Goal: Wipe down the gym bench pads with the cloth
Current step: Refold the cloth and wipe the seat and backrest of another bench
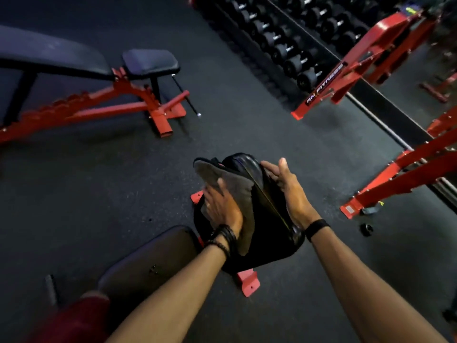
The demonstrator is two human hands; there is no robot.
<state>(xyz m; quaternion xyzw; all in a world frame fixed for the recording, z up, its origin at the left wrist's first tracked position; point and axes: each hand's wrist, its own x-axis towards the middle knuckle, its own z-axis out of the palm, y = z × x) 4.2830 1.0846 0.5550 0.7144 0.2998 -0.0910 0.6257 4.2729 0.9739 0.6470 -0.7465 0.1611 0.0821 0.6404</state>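
Observation:
A black back pad of the near bench stands raised in front of me, seen almost edge-on. A grey cloth lies over its left face. My left hand presses flat on the cloth with straight fingers. My right hand rests against the pad's right side, fingers extended along it. The bench's seat pad lies lower left, and its red feet sit on the floor.
A second bench with black pads and a red frame stands at upper left. A dumbbell rack runs along the top. Red machine frames stand at right. A small black cap lies on the dark rubber floor.

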